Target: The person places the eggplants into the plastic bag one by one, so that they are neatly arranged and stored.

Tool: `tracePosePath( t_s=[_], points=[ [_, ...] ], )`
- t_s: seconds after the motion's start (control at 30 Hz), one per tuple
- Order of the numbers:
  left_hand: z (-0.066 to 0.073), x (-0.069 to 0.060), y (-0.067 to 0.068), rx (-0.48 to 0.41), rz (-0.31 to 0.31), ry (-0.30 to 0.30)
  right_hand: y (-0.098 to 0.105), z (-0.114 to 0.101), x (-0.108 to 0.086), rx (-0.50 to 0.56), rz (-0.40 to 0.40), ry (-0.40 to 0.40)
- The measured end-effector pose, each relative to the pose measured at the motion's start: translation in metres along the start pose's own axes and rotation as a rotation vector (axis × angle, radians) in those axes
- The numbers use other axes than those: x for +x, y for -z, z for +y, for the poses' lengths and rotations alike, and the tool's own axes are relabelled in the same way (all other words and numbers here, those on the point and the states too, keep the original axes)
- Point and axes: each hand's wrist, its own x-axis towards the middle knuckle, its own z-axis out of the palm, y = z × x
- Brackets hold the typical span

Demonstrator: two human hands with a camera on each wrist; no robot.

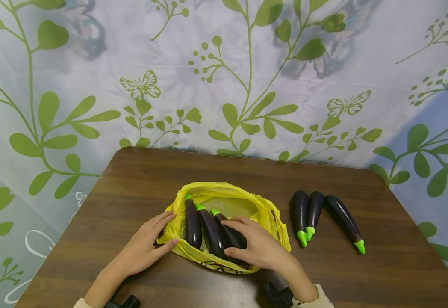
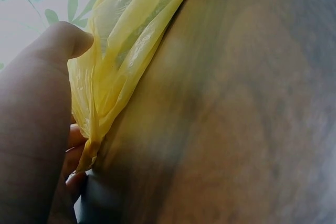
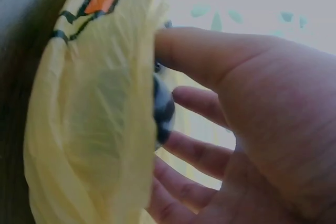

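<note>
on the table (image 1: 147, 171), at the wide-mouthed yellow bag (image 1: 265, 214), the step seems to be handling of the eggplants (image 1: 210, 231) inside; whether they go in or out, i cannot tell. the right hand (image 1: 260, 244) has its fingers curved about one eggplant (image 1: 234, 237), how firmly is not clear. the left hand (image 1: 143, 250) touches the bag's left edge, thumb and fingers apart. next move calls, i think, for a sure hold and a steady rim. all look glossy, dark purple, green-capped; three loose eggplants (image 1: 314, 209) lie right of the bag.
</note>
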Motion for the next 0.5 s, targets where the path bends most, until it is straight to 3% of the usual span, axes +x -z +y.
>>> tracePosePath(
  t_s=[0.5],
  points=[
    [0.000, -0.001, -0.001, 0.016, -0.009, 0.006, -0.019, -0.008, 0.017, 0.000, 0.091, -0.058]
  ],
)
